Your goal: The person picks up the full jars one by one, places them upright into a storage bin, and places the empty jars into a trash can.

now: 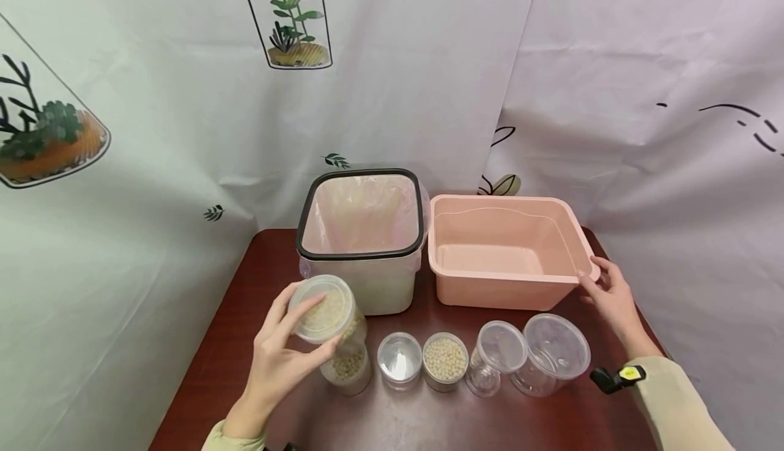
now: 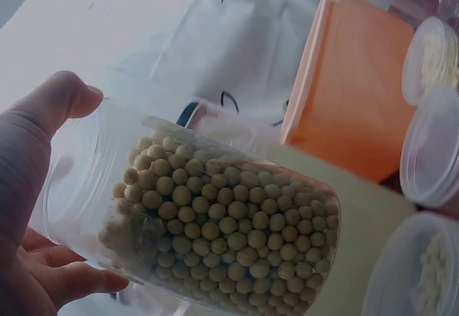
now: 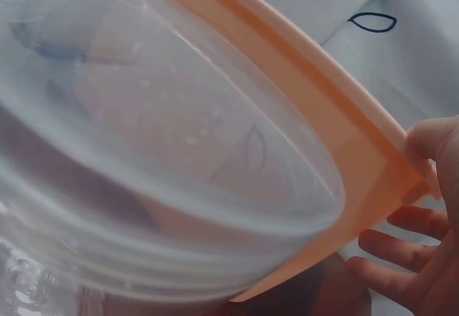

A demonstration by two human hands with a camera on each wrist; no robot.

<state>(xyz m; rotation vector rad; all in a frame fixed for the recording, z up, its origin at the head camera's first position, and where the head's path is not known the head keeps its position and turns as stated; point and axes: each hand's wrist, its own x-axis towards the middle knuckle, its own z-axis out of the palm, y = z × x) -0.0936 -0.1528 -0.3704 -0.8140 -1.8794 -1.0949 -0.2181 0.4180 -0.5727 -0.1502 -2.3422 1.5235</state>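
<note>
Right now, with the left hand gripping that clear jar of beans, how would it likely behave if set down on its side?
The jar looks round and smooth-walled, so it would probably roll. The beans fill only part of it, so they would likely shift and move its weight. The left hand wraps a clear, glossy wall that may be slippery.

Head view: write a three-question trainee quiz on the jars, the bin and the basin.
1. True or false: the left hand grips a jar of beans.
2. What does the right hand hold?
A. a clear lid
B. the rim of the pink basin
C. the lined bin
3. Fill in: the small open jar of beans on the table stands between a lidded small jar and an ____ clear jar.

Key: 1 true; 2 B; 3 empty.
</note>
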